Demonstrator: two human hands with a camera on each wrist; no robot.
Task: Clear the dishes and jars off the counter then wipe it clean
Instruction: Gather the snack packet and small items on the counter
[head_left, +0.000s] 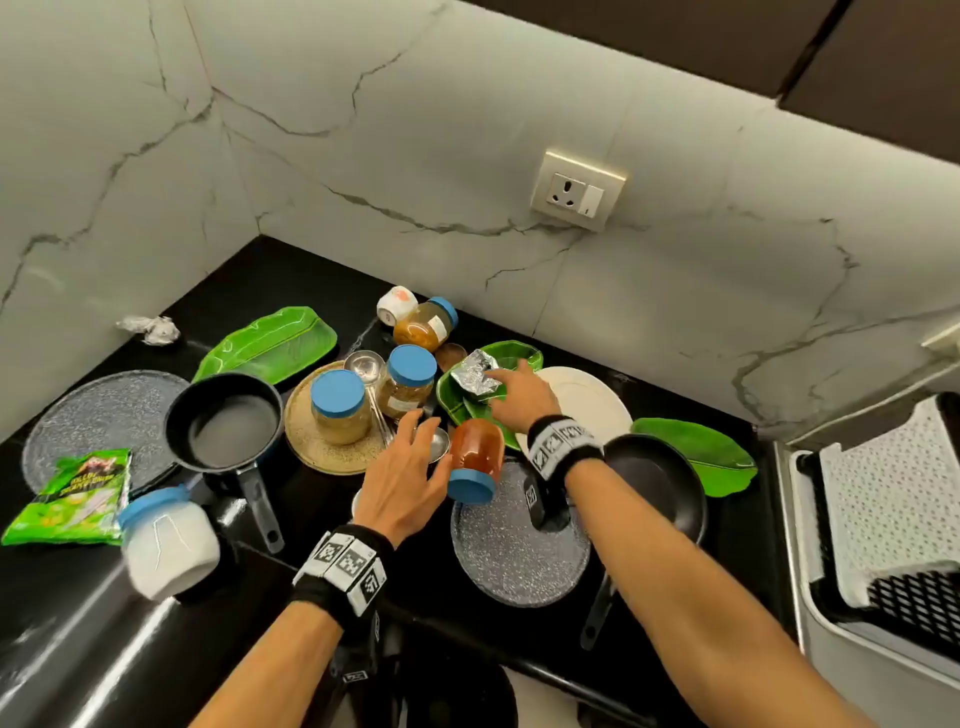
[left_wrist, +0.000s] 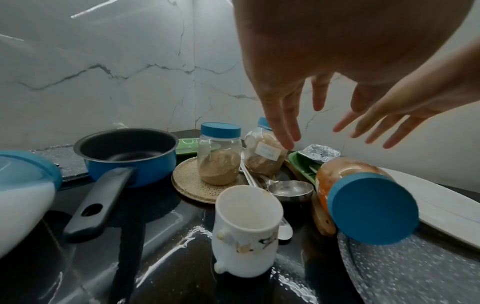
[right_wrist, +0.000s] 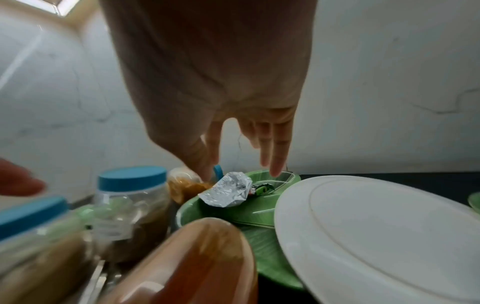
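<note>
- We can't quite tell if our right hand (head_left: 519, 397) is touching the crumpled silver foil wrapper (head_left: 475, 373) – fingers are stretched out loose right at it, gripping nothing, in the green leaf-shaped bowl (head_left: 457, 402) mid-counter.
- Our left hand (head_left: 402, 486) is spread wide too, holding nothing, just beside the tipped-over orange-filled plastic jar with a blue lid (head_left: 475, 462).
- That jar leans over the rim of the speckled grey plate (head_left: 514, 556) by the front edge of the black counter (head_left: 291, 291).
- The white mug (left_wrist: 246, 232) is mostly hidden under our left hand in the head view.
- Two blue-lidded jars of brown powder (head_left: 340, 408) sit on a round tan mat (head_left: 306, 434), blue saucepan (head_left: 226, 421) to their left.
</note>
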